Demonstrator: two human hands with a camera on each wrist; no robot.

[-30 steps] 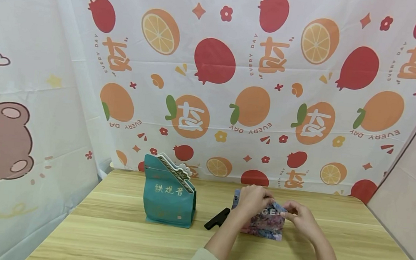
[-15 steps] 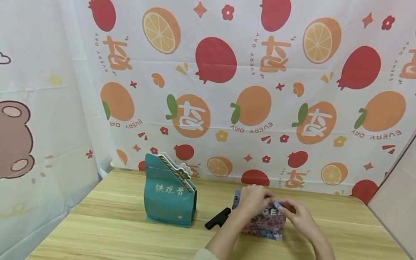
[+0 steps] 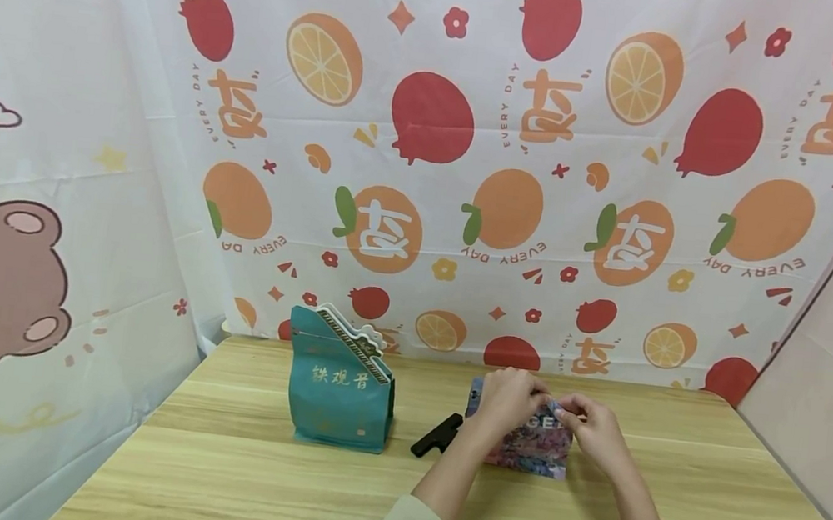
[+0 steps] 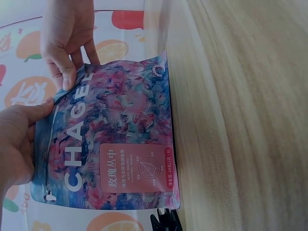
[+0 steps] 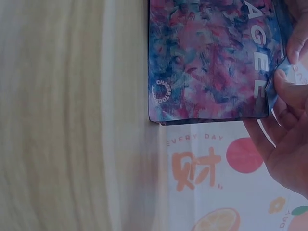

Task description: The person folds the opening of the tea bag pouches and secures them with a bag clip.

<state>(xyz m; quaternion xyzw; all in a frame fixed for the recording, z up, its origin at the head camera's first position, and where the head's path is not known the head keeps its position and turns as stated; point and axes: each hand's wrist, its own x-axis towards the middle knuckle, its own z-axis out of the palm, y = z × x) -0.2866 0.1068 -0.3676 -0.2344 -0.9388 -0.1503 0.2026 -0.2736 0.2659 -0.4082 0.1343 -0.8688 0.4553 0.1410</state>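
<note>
A blue and pink tea pouch [image 3: 529, 453] stands upright on the wooden table, its front printed with large white letters. At its top edge, left of the middle, my left hand [image 3: 507, 401] pinches the rim between thumb and fingers. My right hand [image 3: 594, 432] pinches the top right corner, where the edge is bent over, as the right wrist view shows on the pouch [image 5: 207, 62]. Thumb and fingers of both hands are close together along the top strip [image 4: 60, 98] in the left wrist view. The left hand and forearm hide part of the pouch in the head view.
A black clip [image 3: 435, 436] lies on the table just left of the pouch. Further left stands a teal tea bag [image 3: 338, 407] with a slanted, patterned white-edged strip across its top corner. A fruit-print cloth [image 3: 420, 227] hangs behind the table [image 3: 252, 479].
My right hand has shifted slightly left along the pouch's top edge, and the corner under its fingers is bent inward. My left hand keeps its place.
</note>
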